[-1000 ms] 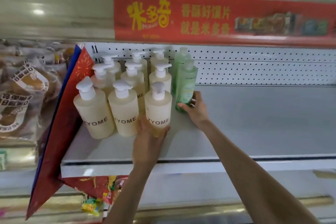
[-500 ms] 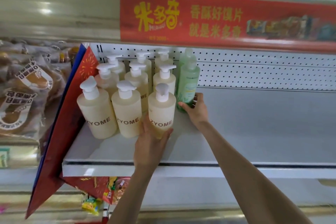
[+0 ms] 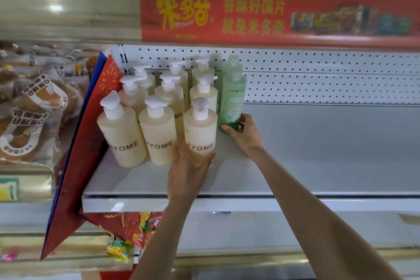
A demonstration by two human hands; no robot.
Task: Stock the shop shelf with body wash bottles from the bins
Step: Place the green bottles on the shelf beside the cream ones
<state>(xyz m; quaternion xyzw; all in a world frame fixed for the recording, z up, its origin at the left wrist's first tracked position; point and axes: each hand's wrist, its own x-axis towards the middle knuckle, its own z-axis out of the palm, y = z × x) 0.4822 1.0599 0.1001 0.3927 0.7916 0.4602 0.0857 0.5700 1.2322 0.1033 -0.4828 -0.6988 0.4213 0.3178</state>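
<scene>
as two bare hands square up a row at the left end of the white shelf (image 3: 318,143), the left hand (image 3: 188,173) wraps its fingers round the base of the front cream bottle (image 3: 200,129), apparently to bring it level with its two neighbours along the shelf's front edge. the right hand (image 3: 244,134) curls thumb and fingers round the foot of a green bottle (image 3: 233,100), which stands upright just beside the cream rows and seems to start a new column toward the shelf's bare right side. the other cream bottles (image 3: 122,134) stand three across and three deep, back to the shelf's perforated back panel (image 3: 318,75), front labels facing out, likely so shoppers can read them. they are smooth, cylindrical, cloudy plastic with white pump heads. the green one is slimmer, see-through and has no pump, and a second green bottle (image 3: 231,63) stands behind it. a stiff red card (image 3: 79,154) leans at the shelf's left end.
</scene>
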